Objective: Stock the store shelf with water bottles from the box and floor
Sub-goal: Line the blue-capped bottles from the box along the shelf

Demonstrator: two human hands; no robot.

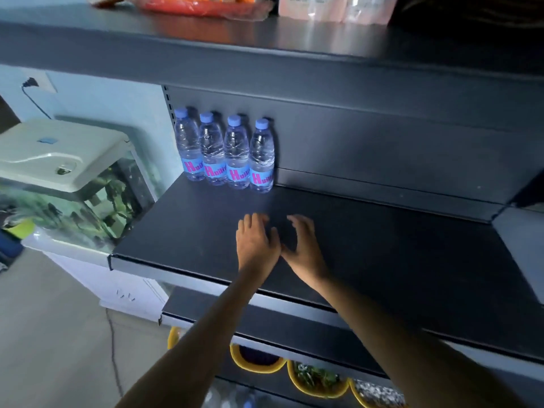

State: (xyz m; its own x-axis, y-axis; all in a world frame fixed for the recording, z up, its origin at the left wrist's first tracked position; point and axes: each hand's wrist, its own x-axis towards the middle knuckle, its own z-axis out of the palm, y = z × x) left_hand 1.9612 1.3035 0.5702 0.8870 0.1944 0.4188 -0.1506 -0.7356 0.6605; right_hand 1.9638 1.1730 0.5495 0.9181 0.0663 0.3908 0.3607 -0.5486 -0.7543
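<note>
Several clear water bottles [225, 151] with blue caps and blue-pink labels stand upright in a row at the back left of the dark shelf [382, 248]. My left hand [256, 242] and my right hand [303, 245] hover side by side over the middle of the shelf, in front of the bottles and apart from them. Both hands hold nothing and their fingers are spread. No box is in view.
An upper shelf [265, 45] overhangs with orange and pink packages. A fish tank [67, 195] with a white lid stands to the left. A lower shelf [265, 316] juts out below, with yellow bowls [318, 384] under it. Tiled floor lies at lower left.
</note>
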